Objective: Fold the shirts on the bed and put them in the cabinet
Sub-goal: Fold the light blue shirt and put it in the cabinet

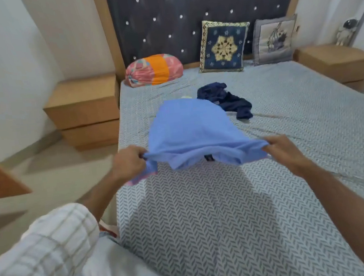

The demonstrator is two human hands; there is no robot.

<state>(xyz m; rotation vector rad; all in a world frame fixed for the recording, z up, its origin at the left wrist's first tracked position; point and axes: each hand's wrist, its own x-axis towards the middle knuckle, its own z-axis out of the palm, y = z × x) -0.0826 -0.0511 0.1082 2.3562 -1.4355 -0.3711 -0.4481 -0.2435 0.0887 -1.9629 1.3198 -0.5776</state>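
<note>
Fingers of my left hand (pixel 128 163) and my right hand (pixel 282 150) are pinching the near corners of the light blue shirt (pixel 192 132), lifting that edge off the bed (pixel 206 213) while its far end is lying on the sheet. Just beyond it, touching its far right side, a crumpled navy shirt (pixel 226 100) is lying. A bolster (pixel 153 69) and two cushions (pixel 223 46) are leaning against the headboard (pixel 187 15), with bedside tables (pixel 83 111) flanking.
</note>
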